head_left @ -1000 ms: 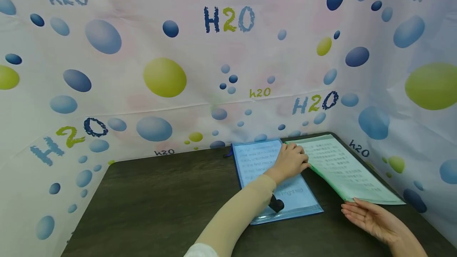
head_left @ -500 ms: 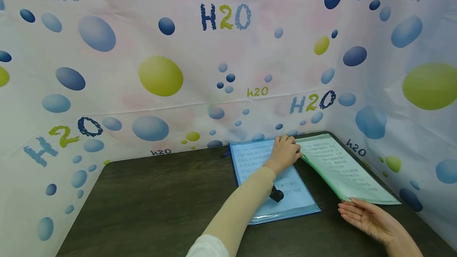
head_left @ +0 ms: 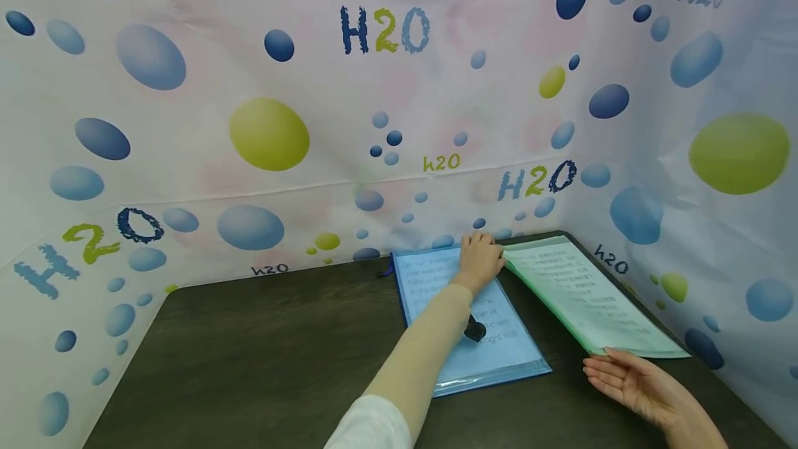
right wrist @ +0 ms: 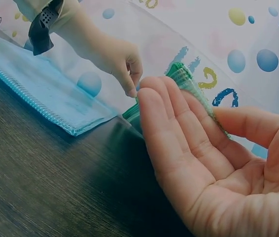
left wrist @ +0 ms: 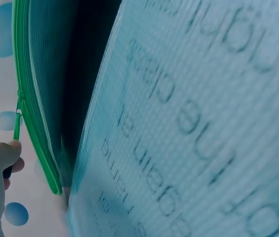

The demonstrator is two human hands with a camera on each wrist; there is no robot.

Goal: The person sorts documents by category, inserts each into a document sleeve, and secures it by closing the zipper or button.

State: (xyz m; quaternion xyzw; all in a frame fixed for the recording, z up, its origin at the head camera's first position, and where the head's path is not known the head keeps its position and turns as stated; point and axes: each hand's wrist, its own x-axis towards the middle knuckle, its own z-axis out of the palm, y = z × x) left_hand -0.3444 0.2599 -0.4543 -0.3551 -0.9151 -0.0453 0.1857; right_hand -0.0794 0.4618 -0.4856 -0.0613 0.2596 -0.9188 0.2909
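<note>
The left hand (head_left: 480, 255) reaches across the blue zip file pouch (head_left: 464, 324) to the far corner of the green zip file pouch (head_left: 586, 296), where its fingertips pinch the green zipper pull (left wrist: 17, 121); the left wrist view shows thumb and finger closed on the pull at the end of the green zipper track. The green zip file pouch lies to the right of the blue one, at the far right corner of the dark wooden desk (head_left: 262, 352), its left long edge lifted a little above the desk and just beside the blue pouch's right edge. Printed sheets show through both pouches.

The right hand (head_left: 630, 383) rests palm up on the desk at the near end of the green pouch, fingers straight and held together, their tips touching that pouch's near edge. In the right wrist view the fingers lie against the green pouch's corner.

A small black wrist camera (head_left: 475, 329) hangs under the left forearm, above the blue pouch. A backdrop printed with bubbles (head_left: 268, 134) and H2O lettering stands around the desk on three sides.
</note>
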